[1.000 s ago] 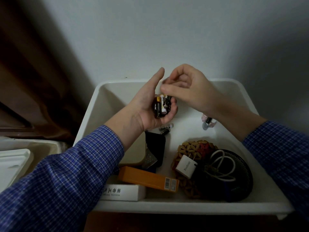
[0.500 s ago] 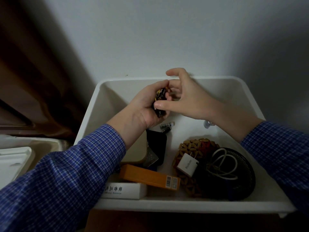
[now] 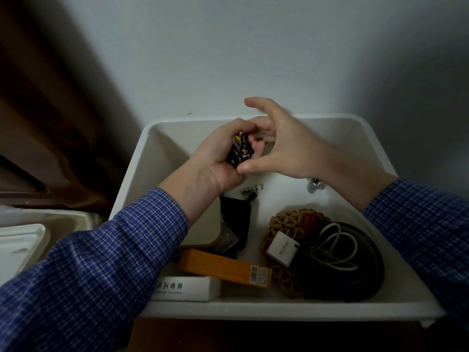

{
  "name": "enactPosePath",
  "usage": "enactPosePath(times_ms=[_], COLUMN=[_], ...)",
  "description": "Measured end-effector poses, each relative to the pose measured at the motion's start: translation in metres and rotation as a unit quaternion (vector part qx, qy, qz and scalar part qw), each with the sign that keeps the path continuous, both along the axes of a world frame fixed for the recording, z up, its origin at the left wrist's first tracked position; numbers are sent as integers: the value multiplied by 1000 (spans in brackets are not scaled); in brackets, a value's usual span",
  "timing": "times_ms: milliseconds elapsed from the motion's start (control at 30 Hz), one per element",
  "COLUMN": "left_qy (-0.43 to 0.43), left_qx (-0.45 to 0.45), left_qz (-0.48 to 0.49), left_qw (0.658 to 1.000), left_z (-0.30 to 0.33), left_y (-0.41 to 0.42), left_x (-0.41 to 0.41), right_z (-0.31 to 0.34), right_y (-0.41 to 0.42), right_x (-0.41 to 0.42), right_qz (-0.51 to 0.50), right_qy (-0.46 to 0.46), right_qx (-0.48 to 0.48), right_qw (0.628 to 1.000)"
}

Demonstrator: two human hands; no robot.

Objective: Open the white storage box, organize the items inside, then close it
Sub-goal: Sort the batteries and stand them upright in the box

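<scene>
The white storage box stands open against the wall. My left hand is over its back part and grips a bundle of several dark batteries. My right hand is beside it with fingers spread; its thumb touches the heel of my left hand just below the batteries, and its index finger points up. Two more small batteries lie on the box floor under my hands.
In the box: a small bottle, a woven coaster, a white charger, a black mesh basket with a white cable, an orange carton, a white carton, a black pouch. A white lid lies left.
My left hand closed round the batteries that lay in its open palm and turned over. My right hand moved from pinching above them to spreading beside them.
</scene>
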State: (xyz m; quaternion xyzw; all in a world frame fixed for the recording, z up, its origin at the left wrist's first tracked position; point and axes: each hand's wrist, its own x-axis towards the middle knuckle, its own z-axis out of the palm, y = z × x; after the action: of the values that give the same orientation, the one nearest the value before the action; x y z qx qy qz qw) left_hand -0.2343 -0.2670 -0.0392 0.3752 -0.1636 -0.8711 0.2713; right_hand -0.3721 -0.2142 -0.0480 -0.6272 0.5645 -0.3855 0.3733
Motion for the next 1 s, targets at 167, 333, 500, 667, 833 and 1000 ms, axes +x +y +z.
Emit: enactPosePath(times_ms=[167, 333, 500, 667, 833, 1000], left_qy=[-6, -34, -34, -45, -62, -58], left_qx=[-34, -67, -86, -66, -72, -37], left_qz=[-71, -136, -143, -120, -133, -61], left_qw=[997, 988, 985, 990, 987, 996], left_z=[0, 1, 2, 2, 1, 9], left_y=[5, 5, 4, 2, 1, -10], left_x=[-1, 1, 2, 3, 4, 8], right_z=[-1, 0, 4, 5, 2, 7], right_y=[-1, -2, -3, -4, -3, -6], right_x=[1, -3, -9, -10, -10, -11], right_qz=[-19, 19, 50, 16, 52, 4], right_qy=[-12, -22, -41, -30, -60, -99], right_qx=[-20, -1, 26, 3, 6, 18], right_qw=[1000, 1000, 998, 999, 997, 995])
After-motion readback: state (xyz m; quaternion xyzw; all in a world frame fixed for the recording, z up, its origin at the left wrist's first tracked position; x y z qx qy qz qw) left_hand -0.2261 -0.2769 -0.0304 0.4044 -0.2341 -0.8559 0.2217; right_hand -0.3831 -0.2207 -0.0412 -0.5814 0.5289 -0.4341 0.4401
